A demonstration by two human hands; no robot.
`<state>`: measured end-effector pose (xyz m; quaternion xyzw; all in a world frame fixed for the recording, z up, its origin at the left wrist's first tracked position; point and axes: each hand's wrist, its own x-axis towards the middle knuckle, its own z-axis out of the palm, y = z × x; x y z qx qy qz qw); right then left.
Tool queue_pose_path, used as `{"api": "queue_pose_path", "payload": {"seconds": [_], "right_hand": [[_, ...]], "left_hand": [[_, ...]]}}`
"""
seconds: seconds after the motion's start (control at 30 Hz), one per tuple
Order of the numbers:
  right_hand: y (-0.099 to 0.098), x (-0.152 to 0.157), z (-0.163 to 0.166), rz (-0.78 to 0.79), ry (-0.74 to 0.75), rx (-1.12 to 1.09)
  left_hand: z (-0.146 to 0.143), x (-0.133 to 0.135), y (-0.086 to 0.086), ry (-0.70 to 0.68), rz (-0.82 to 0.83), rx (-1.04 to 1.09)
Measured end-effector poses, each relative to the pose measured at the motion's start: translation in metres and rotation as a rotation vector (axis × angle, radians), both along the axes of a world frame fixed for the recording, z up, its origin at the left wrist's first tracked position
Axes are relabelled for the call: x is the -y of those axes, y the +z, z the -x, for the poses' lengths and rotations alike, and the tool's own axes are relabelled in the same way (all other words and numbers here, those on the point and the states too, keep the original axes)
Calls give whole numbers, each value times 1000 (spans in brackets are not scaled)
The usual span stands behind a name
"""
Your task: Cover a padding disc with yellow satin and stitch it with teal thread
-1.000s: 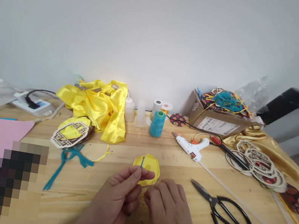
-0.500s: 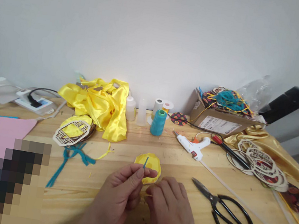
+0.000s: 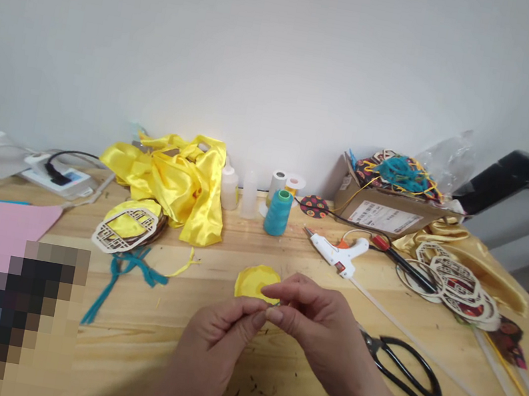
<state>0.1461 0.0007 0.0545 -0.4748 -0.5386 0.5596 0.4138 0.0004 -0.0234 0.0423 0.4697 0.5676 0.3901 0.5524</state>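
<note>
My left hand [image 3: 217, 342] is closed in a pinch, its thumb and forefinger meeting the fingertips of my right hand [image 3: 319, 325]. A sliver of thin teal cord [image 3: 277, 304] shows where the fingers meet; the rest is hidden by them. My right hand is also pinched at this spot, thumb below and fingers curled over. Just behind the hands lies a round piece of yellow satin [image 3: 255, 282], partly covered by the right fingers. Black-handled scissors [image 3: 411, 368] rest beside my right forearm, their blades mostly hidden behind it.
Behind stand a teal thread cone [image 3: 278, 214] and a plastic bottle [image 3: 229, 189]. A white glue gun [image 3: 339, 254] lies to the right, before a cardboard box [image 3: 383, 214]. Left are crumpled yellow satin [image 3: 172, 172], a wooden lattice frame [image 3: 123, 238] and teal cords [image 3: 136, 264].
My right hand has risen and turned inward to meet the left fingertips. The teal cord end that stuck up from my left pinch is now mostly covered. The view has shifted slightly.
</note>
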Motion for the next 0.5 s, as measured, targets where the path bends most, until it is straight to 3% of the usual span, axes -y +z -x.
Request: {"api": "queue_pose_path", "payload": {"seconds": [0.1,0.27,0.5], "right_hand": [[0,0,3,45,-9,-106],[6,1,-4,-39,-107,-147],[34,2,-21,-17,-82,-425]], "left_hand": [[0,-1,4,-42,-29,-49],[4,-3,4,-104,-131,-97],[16,-19,-3,-204,-405,-257]]}}
